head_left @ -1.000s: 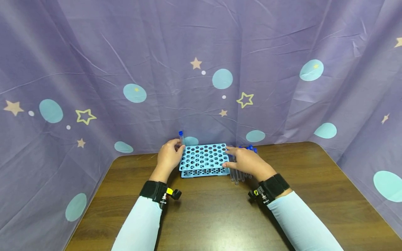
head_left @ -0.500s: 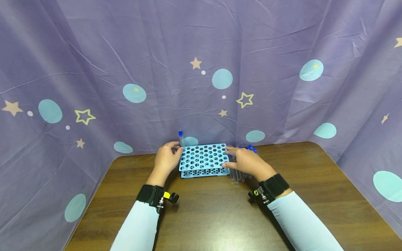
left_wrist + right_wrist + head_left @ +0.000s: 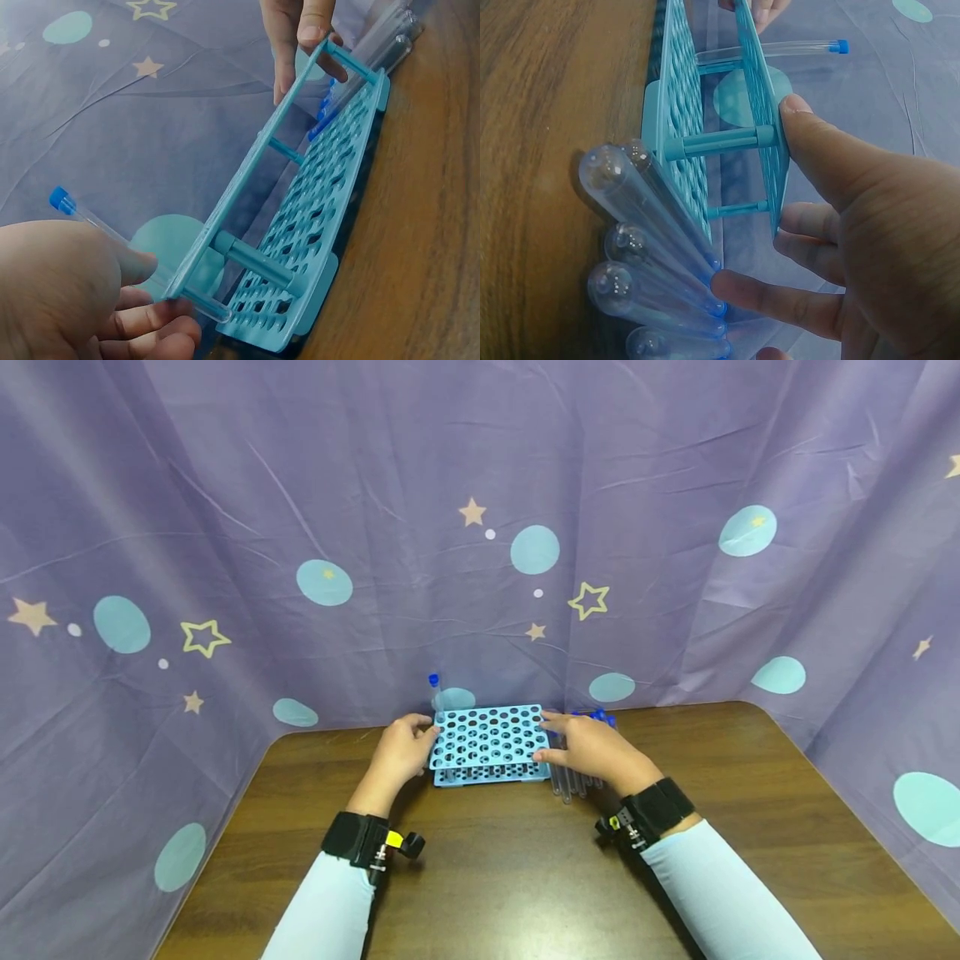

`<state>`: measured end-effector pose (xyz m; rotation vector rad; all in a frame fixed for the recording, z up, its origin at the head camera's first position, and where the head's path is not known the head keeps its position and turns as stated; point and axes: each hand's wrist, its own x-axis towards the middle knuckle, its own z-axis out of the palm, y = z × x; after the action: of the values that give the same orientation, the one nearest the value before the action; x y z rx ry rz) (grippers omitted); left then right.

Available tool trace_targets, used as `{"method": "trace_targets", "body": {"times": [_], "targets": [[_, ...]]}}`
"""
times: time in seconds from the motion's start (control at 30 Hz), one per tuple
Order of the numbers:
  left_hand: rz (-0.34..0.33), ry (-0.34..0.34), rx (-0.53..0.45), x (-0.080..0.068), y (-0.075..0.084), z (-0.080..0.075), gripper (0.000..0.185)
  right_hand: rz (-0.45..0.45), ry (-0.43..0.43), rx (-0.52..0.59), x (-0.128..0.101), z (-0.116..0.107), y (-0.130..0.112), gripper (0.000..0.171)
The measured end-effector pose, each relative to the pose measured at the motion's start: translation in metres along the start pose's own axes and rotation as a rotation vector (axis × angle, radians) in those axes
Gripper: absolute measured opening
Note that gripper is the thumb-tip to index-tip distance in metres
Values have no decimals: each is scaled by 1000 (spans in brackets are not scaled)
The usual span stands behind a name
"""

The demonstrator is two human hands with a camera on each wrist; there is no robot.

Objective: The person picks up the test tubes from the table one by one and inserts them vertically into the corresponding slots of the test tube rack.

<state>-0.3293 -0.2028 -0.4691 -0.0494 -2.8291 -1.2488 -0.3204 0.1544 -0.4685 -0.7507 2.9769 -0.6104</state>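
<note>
Left hand: the left hand (image 3: 401,752) lies at the rack's left edge, fingers loosely curled beside the tube's lower part; a second ago its fingertips were higher up on the tube, and now they have dropped away from it; whether they still touch the glass I cannot tell
Capped tube: the blue-capped tube (image 3: 436,695) stands upright in the far left corner hole of the rack, cap up; it stands where it stood a second ago, now without the fingers around it, so I judge it seated
Rack: the light blue rack (image 3: 487,745) sits on the wooden table (image 3: 495,877) near the curtain (image 3: 480,485); its other holes look vacant
Right hand: the right hand (image 3: 592,748) pinches the rack's right top plate between thumb and fingers, unchanged, steadying it
Loose tubes: a row of clear tubes (image 3: 641,255) lies on the table under the right hand, touching the rack's right side, blue caps towards the curtain; they seem to be next in line
</note>
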Motion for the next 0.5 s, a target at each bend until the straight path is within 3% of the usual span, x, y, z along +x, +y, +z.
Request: {"method": "trace_targets", "body": {"times": [0.2,0.5], "targets": [[-19,-63,-10,-5,-1,0,65,-2,-2,2,0,0,0,77],[11,-116,27,-12,-2,1,86,-3,0,-1,-1,0,0,78]]}}
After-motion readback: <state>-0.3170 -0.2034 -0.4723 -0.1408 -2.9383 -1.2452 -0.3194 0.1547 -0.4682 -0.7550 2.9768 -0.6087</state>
